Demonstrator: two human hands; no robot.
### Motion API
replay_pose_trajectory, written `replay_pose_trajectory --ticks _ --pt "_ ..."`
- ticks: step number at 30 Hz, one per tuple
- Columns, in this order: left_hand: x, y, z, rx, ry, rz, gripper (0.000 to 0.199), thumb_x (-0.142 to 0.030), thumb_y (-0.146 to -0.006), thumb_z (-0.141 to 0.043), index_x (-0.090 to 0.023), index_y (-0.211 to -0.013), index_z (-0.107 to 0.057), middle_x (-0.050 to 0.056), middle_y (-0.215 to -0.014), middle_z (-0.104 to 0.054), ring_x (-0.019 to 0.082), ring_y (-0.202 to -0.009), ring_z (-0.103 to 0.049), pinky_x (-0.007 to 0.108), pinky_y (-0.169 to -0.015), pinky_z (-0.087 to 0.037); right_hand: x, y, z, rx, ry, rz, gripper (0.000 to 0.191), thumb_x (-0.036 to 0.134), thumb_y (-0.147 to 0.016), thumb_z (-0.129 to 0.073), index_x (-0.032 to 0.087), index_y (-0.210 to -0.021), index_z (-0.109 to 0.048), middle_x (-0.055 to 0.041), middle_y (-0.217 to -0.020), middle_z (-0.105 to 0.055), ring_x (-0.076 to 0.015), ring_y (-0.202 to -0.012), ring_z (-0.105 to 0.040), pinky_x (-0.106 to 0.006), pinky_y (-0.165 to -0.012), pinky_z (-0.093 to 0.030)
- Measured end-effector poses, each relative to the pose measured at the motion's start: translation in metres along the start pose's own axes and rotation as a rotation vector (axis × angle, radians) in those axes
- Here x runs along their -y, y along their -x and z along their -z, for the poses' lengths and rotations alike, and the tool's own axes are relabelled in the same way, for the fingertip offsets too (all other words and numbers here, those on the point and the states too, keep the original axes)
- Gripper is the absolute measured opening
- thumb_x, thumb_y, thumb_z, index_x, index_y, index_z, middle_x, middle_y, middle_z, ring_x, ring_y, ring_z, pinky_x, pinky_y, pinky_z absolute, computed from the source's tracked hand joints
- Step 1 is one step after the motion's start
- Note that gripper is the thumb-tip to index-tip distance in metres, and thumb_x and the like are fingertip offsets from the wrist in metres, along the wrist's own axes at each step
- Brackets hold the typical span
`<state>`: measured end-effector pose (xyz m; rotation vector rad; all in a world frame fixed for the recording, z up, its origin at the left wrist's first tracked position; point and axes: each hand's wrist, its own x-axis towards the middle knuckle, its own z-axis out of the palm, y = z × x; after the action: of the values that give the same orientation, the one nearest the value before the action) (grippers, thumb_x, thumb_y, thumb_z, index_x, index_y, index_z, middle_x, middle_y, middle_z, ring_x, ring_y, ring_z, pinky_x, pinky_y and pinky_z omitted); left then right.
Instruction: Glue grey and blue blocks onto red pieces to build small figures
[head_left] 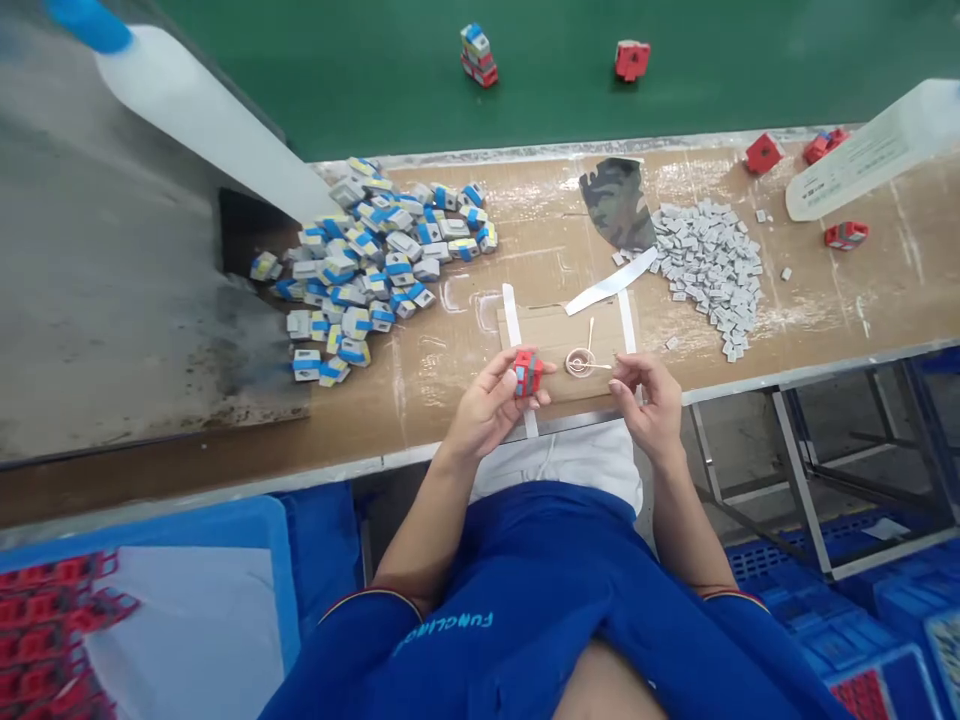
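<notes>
My left hand point(486, 408) has its fingers closed round a small red toy vehicle point(527, 372) with grey and light blue parts, just above the bench. To its right, my right hand point(649, 402) is pinched near the end of a thin cotton swab point(598, 366). The swab reaches toward a small round cup point(580, 361); whether my fingertips grip it is too small to tell. A second swab point(591, 332) leans at the cup's far side. Under them lies a cardboard piece point(551, 322) taped to the bench with white strips.
A heap of grey, blue and yellow parts point(397, 240) lies left; small grey pieces point(709, 265) lie right, beside camouflage cloth point(619, 205). Bottles point(217, 125) point(862, 165) stand either side. Red toys point(846, 236) sit right and on the green belt point(555, 70). A blue tray point(281, 560) is lower left.
</notes>
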<state>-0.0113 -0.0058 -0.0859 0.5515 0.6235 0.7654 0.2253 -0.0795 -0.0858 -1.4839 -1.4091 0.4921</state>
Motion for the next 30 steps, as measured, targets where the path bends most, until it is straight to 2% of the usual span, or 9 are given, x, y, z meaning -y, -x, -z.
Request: replay_pose_trajectory --ticks 5,10,16,18,21,24,27,30 --pt "0.005 0.005 0.005 0.037 -0.097 -0.035 0.054 -0.042 -0.09 -0.091 -0.023 -0.132 -0.064 0.013 -0.132 -0.081 0.016 -0.087 -0.084 0.023 -0.081 -0.065 0.007 -0.014 -0.004 0.048 0.053 0.014 0.02 0.04 -0.104 -0.07 0.025 -0.116 -0.076 -0.0017 -0.087 -0.073 -0.0154 -0.069 -0.065 -0.03 -0.065 -0.055" --pt "0.017 0.005 0.006 0.077 -0.22 -0.156 0.056 -0.051 -0.09 -0.089 -0.02 -0.128 -0.063 0.018 -0.131 -0.081 0.021 -0.088 -0.085 0.028 -0.076 -0.067 0.008 -0.017 -0.007 0.028 0.041 0.041 0.011 0.028 -0.105 -0.07 0.024 -0.103 -0.08 -0.0032 -0.092 -0.078 -0.0144 -0.072 -0.068 -0.029 -0.066 -0.056" --pt "0.021 0.003 0.005 -0.032 -0.3 -0.264 0.049 -0.047 -0.084 -0.095 -0.018 -0.116 -0.073 0.014 -0.123 -0.082 0.019 -0.085 -0.085 0.025 -0.075 -0.067 0.018 -0.025 -0.011 0.03 -0.011 0.107 0.011 0.018 -0.102 -0.072 0.025 -0.104 -0.08 -0.0033 -0.096 -0.082 -0.0159 -0.083 -0.076 -0.029 -0.072 -0.06" --pt "0.022 0.003 0.005 -0.088 -0.303 -0.285 0.047 -0.048 -0.084 -0.094 -0.018 -0.115 -0.075 0.01 -0.114 -0.083 0.018 -0.082 -0.084 0.024 -0.075 -0.067 0.021 -0.029 -0.013 0.047 -0.028 0.137 0.012 0.017 -0.102 -0.072 0.026 -0.104 -0.079 -0.003 -0.098 -0.083 -0.0168 -0.088 -0.078 -0.03 -0.076 -0.062" --pt "0.025 0.003 0.005 -0.085 -0.289 -0.329 0.048 -0.047 -0.089 -0.09 -0.023 -0.127 -0.074 0.003 -0.098 -0.08 0.015 -0.076 -0.083 0.023 -0.07 -0.067 0.022 -0.035 -0.015 0.054 -0.055 0.174 0.013 0.016 -0.103 -0.072 0.027 -0.101 -0.079 -0.002 -0.098 -0.084 -0.0173 -0.09 -0.08 -0.03 -0.079 -0.063" --pt "0.029 0.004 0.004 -0.039 -0.324 -0.391 0.058 -0.049 -0.095 -0.084 -0.028 -0.146 -0.067 0.003 -0.096 -0.08 0.013 -0.068 -0.079 0.021 -0.059 -0.063 0.018 -0.038 -0.016 0.029 -0.061 0.191 0.011 0.017 -0.102 -0.073 0.026 -0.098 -0.077 -0.0009 -0.093 -0.084 -0.0171 -0.086 -0.079 -0.03 -0.077 -0.062" --pt "0.03 0.005 0.003 -0.042 -0.414 -0.41 0.054 -0.049 -0.098 -0.08 -0.025 -0.145 -0.069 0.006 -0.099 -0.081 0.012 -0.069 -0.077 0.021 -0.058 -0.062 0.015 -0.038 -0.016 0.008 -0.065 0.182 0.008 0.02 -0.101 -0.075 0.026 -0.096 -0.077 0.0001 -0.089 -0.083 -0.017 -0.082 -0.078 -0.03 -0.074 -0.061" --pt "0.029 0.006 0.003 -0.046 -0.467 -0.409 0.048 -0.044 -0.098 -0.082 -0.026 -0.14 -0.07 0.008 -0.114 -0.08 0.012 -0.075 -0.077 0.023 -0.067 -0.065 0.014 -0.038 -0.016 0.004 -0.093 0.161 0.009 0.023 -0.101 -0.076 0.027 -0.093 -0.076 0.001 -0.087 -0.083 -0.0162 -0.079 -0.078 -0.029 -0.072 -0.061"
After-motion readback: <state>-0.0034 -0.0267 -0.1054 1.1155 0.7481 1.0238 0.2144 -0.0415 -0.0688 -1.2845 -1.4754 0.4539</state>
